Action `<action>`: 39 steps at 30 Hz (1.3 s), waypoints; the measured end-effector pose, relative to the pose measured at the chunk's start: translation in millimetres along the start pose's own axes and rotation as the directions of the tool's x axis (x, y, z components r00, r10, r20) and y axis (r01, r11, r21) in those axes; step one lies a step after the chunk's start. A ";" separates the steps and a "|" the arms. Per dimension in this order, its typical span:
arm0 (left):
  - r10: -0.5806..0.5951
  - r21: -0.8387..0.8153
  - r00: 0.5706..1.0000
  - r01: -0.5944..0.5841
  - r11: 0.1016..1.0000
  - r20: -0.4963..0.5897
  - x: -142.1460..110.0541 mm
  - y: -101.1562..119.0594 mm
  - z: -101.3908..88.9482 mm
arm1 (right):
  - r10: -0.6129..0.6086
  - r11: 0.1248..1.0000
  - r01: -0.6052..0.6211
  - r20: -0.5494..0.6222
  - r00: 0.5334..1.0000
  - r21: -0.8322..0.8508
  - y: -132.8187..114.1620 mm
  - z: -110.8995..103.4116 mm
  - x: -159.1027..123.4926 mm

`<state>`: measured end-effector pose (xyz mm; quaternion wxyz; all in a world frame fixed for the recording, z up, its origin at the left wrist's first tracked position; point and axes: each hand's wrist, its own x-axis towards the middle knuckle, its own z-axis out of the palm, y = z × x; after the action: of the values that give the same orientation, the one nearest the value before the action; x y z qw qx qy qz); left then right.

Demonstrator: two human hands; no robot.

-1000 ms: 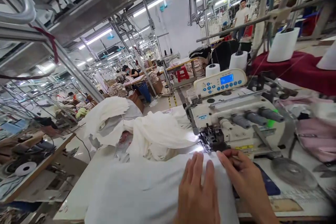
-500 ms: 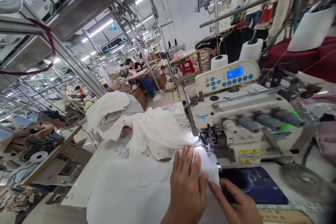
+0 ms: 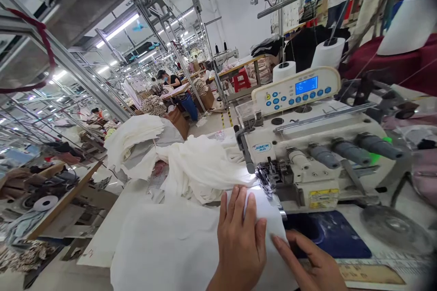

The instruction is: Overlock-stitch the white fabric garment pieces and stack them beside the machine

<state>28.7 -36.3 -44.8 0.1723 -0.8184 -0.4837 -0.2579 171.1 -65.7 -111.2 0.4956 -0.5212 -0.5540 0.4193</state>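
Observation:
White fabric (image 3: 164, 241) lies spread over the sewing table, its far edge at the needle area of an overlock sewing machine (image 3: 327, 145). My left hand (image 3: 241, 236) rests flat on the fabric just in front of the presser foot (image 3: 266, 179), fingers stretched out towards it. Close by on the right, my right hand (image 3: 310, 259) pinches the fabric's right edge, thumb side on top and the other fingers partly hidden. Behind the needle, gathered white cloth (image 3: 201, 166) is heaped on the table.
Thread cones (image 3: 327, 53) stand behind the machine's control panel (image 3: 296, 90). A dark blue plate (image 3: 334, 234) and a ruler strip (image 3: 372, 274) are at the right. More white cloth (image 3: 136, 138) hangs at the table's far left. A co-worker (image 3: 170, 79) sits in the background.
The camera view has shifted slightly, and the standing person at the back right now sits higher in the picture. Both hands keep nearly the same place on the fabric.

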 end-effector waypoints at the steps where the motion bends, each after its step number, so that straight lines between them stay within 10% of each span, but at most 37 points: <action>1: 0.000 0.001 1.000 0.000 1.000 0.000 -0.3 0.1 -0.2 | -0.003 1.000 0.003 0.007 1.000 -0.008 0.2 -0.2 -0.5; 12: -0.054 -0.056 0.997 0.058 0.997 0.060 7.6 -1.7 0.8 | 0.103 0.995 -0.103 0.072 0.992 0.000 3.7 1.4 -2.2; 18: -0.365 -0.003 0.928 0.366 0.931 -0.073 -43.8 -22.9 -0.5 | 0.108 0.994 -0.110 0.088 0.990 0.019 -1.9 -3.7 -2.5; 23: -0.310 -0.094 0.949 0.304 0.948 -0.059 -74.1 -40.3 -8.5 | 0.050 0.998 -0.048 0.056 0.997 -0.033 -2.4 -5.5 -1.7; 39: -0.299 -0.364 0.946 0.323 0.874 0.121 -8.7 -61.4 -22.8 | -0.024 0.997 0.023 -0.007 1.000 -0.080 -13.6 -6.3 6.6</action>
<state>-34.6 -25.5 -29.5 -0.0475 -0.7551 -0.5551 -0.3455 175.3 -60.9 -96.1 0.4816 -0.5359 -0.5743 0.3887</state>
